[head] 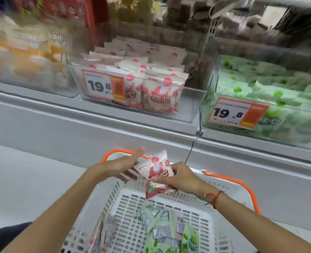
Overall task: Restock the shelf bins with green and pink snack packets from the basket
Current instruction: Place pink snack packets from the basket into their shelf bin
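Tilting pink packet (155, 166) — top upward

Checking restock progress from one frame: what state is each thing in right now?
Pink packet: held above the basket by both hands.
Right hand: grips the packet's lower edge.
Left hand: fingers straight, against the packet's side.
Basket: green packets lie inside.
Pink bin: partly filled, right side bare.
Green bin: well stocked.

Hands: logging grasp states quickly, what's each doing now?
Left hand: open, straight fingers against the pink packet.
Right hand: pinching the pink packet.
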Demonstrator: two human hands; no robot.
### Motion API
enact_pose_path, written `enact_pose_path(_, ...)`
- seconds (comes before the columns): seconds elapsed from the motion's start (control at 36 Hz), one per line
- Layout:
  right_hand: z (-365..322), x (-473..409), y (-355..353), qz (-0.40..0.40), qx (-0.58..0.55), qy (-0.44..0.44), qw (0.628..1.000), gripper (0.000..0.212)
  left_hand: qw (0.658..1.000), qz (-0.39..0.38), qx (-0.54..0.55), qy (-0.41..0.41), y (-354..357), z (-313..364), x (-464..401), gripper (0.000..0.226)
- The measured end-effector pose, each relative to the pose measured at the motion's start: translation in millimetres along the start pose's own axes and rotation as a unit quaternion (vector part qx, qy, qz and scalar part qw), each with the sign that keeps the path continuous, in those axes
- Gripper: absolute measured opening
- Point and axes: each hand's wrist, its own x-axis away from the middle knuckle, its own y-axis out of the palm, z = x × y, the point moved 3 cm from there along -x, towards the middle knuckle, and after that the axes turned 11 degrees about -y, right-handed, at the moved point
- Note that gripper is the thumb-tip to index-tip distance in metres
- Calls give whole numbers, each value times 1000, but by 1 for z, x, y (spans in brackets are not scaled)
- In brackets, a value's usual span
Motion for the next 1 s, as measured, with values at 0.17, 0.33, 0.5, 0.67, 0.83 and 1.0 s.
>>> enact_pose_path(0.17, -64, 5, -43, 68, 59, -50, 995, 34, 976, 55, -38, 207, -24, 61, 57, 31)
enact_pose_path(0.33, -130, 21, -69, 57, 70, -118, 989, 25, 919, 139, -40, 368, -50, 109, 98, 21)
enact_pose_path(0.5, -189, 21, -112, 161, 128, -192, 960, 26, 879, 206, -49, 427, -65, 156, 130, 29)
enact_pose_path(0.67, -213, 7, -140, 189, 186, -193, 945, 27, 865, 259, -36, 429, -90, 190, 131, 24)
enact_pose_path(0.83, -221, -10, -170, 271, 322, -172, 891, 54, 829, 400, 2, 390, -115, 216, 104, 20)
enact_pose_path(1.0, -216, -29, -183, 284, 360, -147, 877, 36, 823, 411, 147, 363, -105, 239, 75, 27)
